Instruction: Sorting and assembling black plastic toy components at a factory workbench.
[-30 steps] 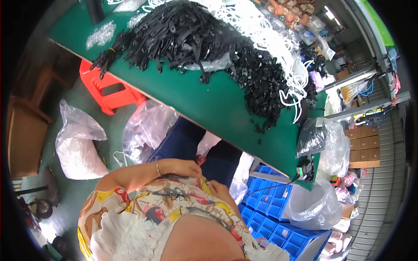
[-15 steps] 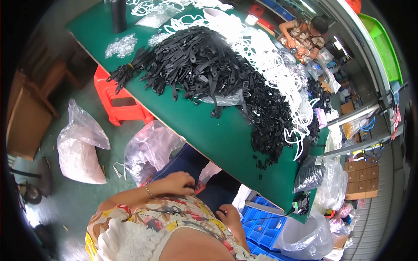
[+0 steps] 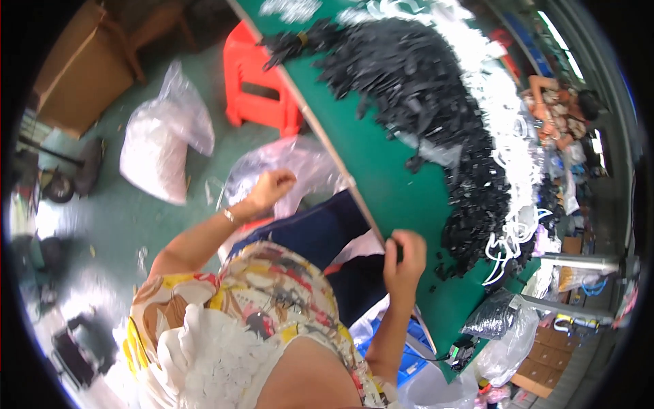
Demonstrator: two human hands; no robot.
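My left hand (image 3: 271,190) is raised over a clear plastic bag (image 3: 310,160) beside the table edge, its fingers curled together; what they hold, if anything, does not show. My right hand (image 3: 407,260) is at the table's near edge with thumb and fingers bent inward. A dark spot shows between them, too blurred to name. On the green table (image 3: 381,198), beyond my right hand, lies a large heap of black straps (image 3: 402,75). A pile of small black plastic parts (image 3: 477,218) joins it on the right. White cord loops (image 3: 507,136) run along the far side.
A red stool (image 3: 262,85) stands against the table's left edge. On the floor sits a filled plastic sack (image 3: 157,150). Blue crates (image 3: 402,354) are below the table at my right. A bag of black parts (image 3: 489,315) lies near the table's right corner. Another person (image 3: 555,112) sits across the table.
Both hands have lifted from my lap: the left up over the plastic bag, the right up and rightward to the table edge. The whole view has turned and shifted.
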